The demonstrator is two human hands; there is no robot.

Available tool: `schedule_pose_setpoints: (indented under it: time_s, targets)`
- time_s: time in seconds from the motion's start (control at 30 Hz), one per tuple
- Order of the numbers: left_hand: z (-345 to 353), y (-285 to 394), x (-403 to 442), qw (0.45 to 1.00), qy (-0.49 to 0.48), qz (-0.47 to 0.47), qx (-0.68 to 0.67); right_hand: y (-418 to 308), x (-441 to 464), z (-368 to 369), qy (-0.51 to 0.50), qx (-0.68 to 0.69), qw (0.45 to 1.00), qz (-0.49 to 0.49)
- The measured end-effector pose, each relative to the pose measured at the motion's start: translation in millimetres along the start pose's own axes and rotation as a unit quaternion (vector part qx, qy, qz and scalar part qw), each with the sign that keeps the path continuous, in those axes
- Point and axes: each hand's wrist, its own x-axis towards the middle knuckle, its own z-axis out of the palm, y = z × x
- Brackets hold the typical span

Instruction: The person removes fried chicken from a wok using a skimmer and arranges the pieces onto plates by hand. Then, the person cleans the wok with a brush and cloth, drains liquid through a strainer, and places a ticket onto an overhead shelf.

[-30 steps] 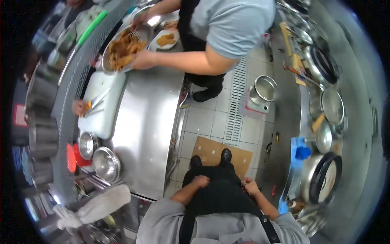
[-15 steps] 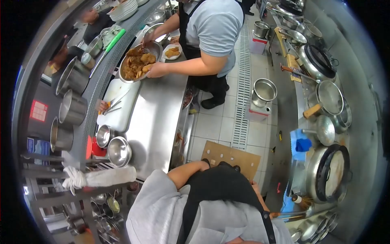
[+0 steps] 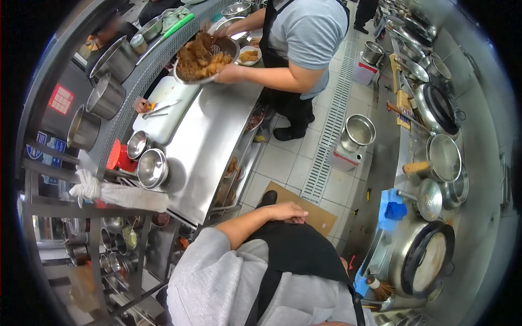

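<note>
My left hand (image 3: pixel 290 212) is in front of my dark apron (image 3: pixel 299 244), its fingers curled and pressed together; whatever they hold, if anything, is hidden. Only a sliver of skin from my right arm or hand (image 3: pixel 343 264) shows beside the apron, and its fingers are out of sight. Across the steel counter (image 3: pixel 209 144), a co-worker in a light shirt (image 3: pixel 310 35) tilts a perforated metal bowl (image 3: pixel 231 48) of browned food (image 3: pixel 201 60) with both hands. A small plate of food (image 3: pixel 248 55) lies beside that bowl.
A white cutting board (image 3: pixel 168 111) with a knife and stacked steel bowls (image 3: pixel 153 168) are on the counter. At right stand a wok (image 3: pixel 429 261), strainers (image 3: pixel 443 157) and a blue cloth (image 3: pixel 395 211). A pot (image 3: pixel 359 132) stands on a box beside the floor drain (image 3: pixel 333 117).
My left hand has come up and across the front of my apron. My right hand has slipped mostly out of sight. The view has shifted, and the co-worker's bowl is tilted differently.
</note>
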Motion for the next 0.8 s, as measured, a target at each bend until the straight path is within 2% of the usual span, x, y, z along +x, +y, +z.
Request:
schedule_pose_setpoints:
  time_s: [0.03, 0.07, 0.23, 0.3, 0.37, 0.5, 0.57, 0.67, 0.8]
  targets:
    - [-9.2, -0.5, 0.6, 0.999, 0.038, 0.019, -0.004, -0.3, -15.5, -19.0, 0.004, -0.002, 1.0, 0.018]
    - [-18.3, -19.2, 10.8, 0.99, 0.11, 0.047, 0.075, -3.2, -29.9, -33.5, 0.01, -0.003, 0.999, 0.033]
    - [-101.5, -10.1, -30.0, 0.951, 0.284, -0.039, 0.113, -47.3, -39.5, -38.6, 0.028, 0.0, 0.998, 0.054]
    - [-136.6, -59.4, -30.7, 0.881, 0.427, 0.032, 0.202, -85.8, -21.0, -20.2, 0.021, 0.013, 0.999, 0.042]
    - [-182.7, -77.0, -53.7, 0.835, 0.474, 0.077, 0.269, -129.4, 1.3, 1.8, 0.005, 0.026, 0.999, 0.018]
    - [-231.0, -81.7, -104.1, 0.777, 0.533, 0.049, 0.332, -207.5, 37.4, 36.7, -0.034, 0.038, 0.998, -0.028]
    - [-239.2, -92.3, -115.0, 0.768, 0.534, 0.071, 0.345, -241.0, 48.3, 46.8, -0.048, 0.039, 0.997, -0.041]
    - [-248.9, -92.8, -110.4, 0.771, 0.527, 0.056, 0.353, -282.6, 55.4, 52.9, -0.06, 0.039, 0.996, -0.054]
    - [-251.3, -98.3, -110.9, 0.773, 0.53, 0.05, 0.344, -291.9, 74.3, 53.9, -0.097, 0.064, 0.991, -0.072]
